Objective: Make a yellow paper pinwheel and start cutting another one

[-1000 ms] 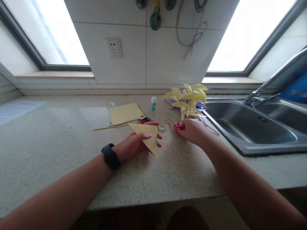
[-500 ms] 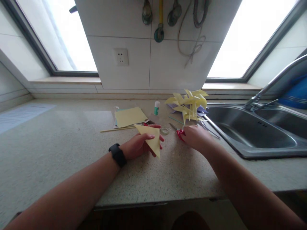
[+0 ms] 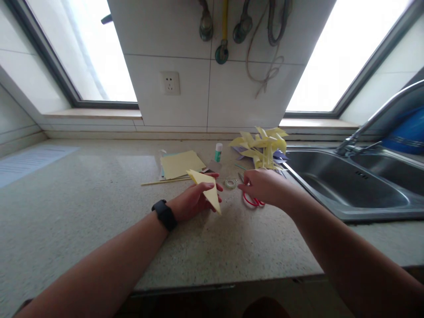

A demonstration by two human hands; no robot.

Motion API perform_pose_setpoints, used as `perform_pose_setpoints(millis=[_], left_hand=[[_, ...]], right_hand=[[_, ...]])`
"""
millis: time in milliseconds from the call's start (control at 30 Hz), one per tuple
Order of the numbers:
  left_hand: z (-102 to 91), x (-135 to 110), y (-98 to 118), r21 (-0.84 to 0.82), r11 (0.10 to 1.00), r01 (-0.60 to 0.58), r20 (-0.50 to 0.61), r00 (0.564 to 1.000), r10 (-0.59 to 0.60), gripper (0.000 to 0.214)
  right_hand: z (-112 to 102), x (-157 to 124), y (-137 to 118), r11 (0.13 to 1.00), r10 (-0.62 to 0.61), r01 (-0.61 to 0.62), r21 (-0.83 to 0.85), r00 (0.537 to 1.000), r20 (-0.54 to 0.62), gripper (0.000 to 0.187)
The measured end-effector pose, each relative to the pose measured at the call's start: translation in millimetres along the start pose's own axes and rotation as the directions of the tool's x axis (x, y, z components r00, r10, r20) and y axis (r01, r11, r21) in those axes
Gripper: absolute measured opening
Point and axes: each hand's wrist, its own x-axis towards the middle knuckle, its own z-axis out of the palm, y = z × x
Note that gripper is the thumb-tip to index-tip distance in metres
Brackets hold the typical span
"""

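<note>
A sheet of pale yellow paper [image 3: 206,185], folded into a triangle, is in my left hand [image 3: 195,198]. The thumb presses on its face and the other fingers are behind it. My right hand [image 3: 263,185] is closed over the middle of a pair of scissors [image 3: 249,201]. The red handles show below the hand and part of the blades beyond it; the fingertips' exact hold is partly hidden. Between the hands lies a small roll of clear tape [image 3: 230,183] on the counter.
Beyond my left hand are stacked paper sheets [image 3: 180,164] and a thin wooden stick [image 3: 159,181]. A glue stick [image 3: 218,152] stands upright behind. Yellow and purple paper pinwheels [image 3: 261,143] are piled beside the steel sink [image 3: 318,176]. A printed sheet [image 3: 36,161] lies far left.
My right hand has shifted from the scissors' handles to their middle, and the scissors have turned, their handles now closer to me. My left hand keeps the folded paper, tilted slightly more.
</note>
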Motion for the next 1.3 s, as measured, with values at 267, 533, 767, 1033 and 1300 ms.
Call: perform_pose_setpoints(millis=[267, 533, 767, 1033, 1300], left_hand=[[1.2, 6, -3, 0.055, 0.996, -0.068, -0.012, 0.998, 0.068, 0.029], [-10.4, 8, -7, 0.118, 0.992, -0.039, -0.005, 0.999, 0.040, 0.056], [-21.9, 6, 6, 0.225, 0.974, -0.016, -0.045, 0.999, 0.027, 0.035], [-35.6, 7, 18, 0.283, 0.957, -0.066, -0.104, 0.990, 0.099, 0.036], [-30.0, 2, 24, 0.275, 0.958, -0.085, -0.116, 0.986, 0.120, 0.045]], right_hand=[[17, -1, -57, 0.783, -0.290, 0.422, 0.457, 0.898, -0.332, 0.029], [53, 14, -46, 0.665, -0.183, 0.401, 0.630, 0.905, -0.383, 0.014], [62, 22, -29, 0.551, -0.002, 0.299, 0.779, 0.934, -0.358, 0.013], [65, 35, -20, 0.280, 0.033, 0.204, 0.938, 0.975, -0.222, 0.025], [68, 43, -12, 0.133, 0.035, 0.179, 0.975, 0.982, -0.185, 0.041]])
